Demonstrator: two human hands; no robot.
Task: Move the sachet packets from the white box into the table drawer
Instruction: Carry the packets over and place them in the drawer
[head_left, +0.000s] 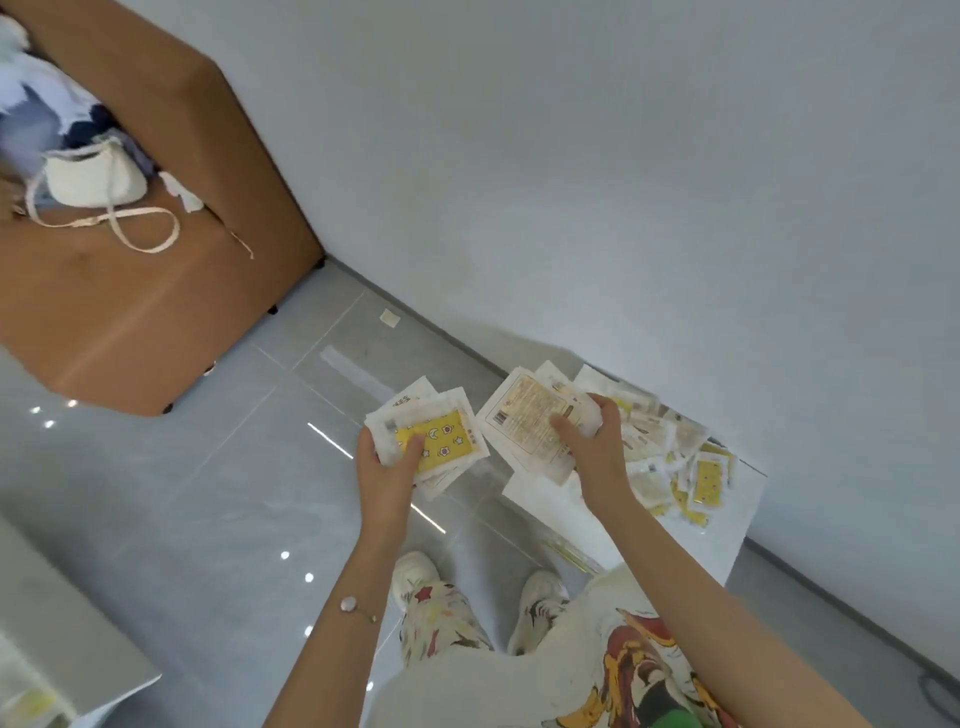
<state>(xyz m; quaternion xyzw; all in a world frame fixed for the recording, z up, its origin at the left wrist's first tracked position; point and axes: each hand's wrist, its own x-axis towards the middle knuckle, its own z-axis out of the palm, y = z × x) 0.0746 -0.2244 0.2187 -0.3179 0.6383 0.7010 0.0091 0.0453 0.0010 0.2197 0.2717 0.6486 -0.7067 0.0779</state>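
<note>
sachets (439, 441) fanned in left hand (387, 467), thumb pinching the yellow one face-up, long axis roughly sideways, tilting up to the right | right hand (592, 441) grips another stack (524, 426), printed backs up, over white box (737, 514) | looks like the pickup step, plenty left in box | next: carry to brown table (156, 291), can't spot the drawer

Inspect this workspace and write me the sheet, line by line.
Surface: glossy grey tiled floor; brown table at upper left.
Job's things: white box on the floor, loose sachet packets inside; drawer not in view.
Clutter: white handbag and clothes on the table; small square patch on the floor.
Hands: left hand grips the yellow starred stack; right hand grips the text-printed stack.
Cables: dark loop at lower right, possibly a cable.
Surroundings: white wall.
</note>
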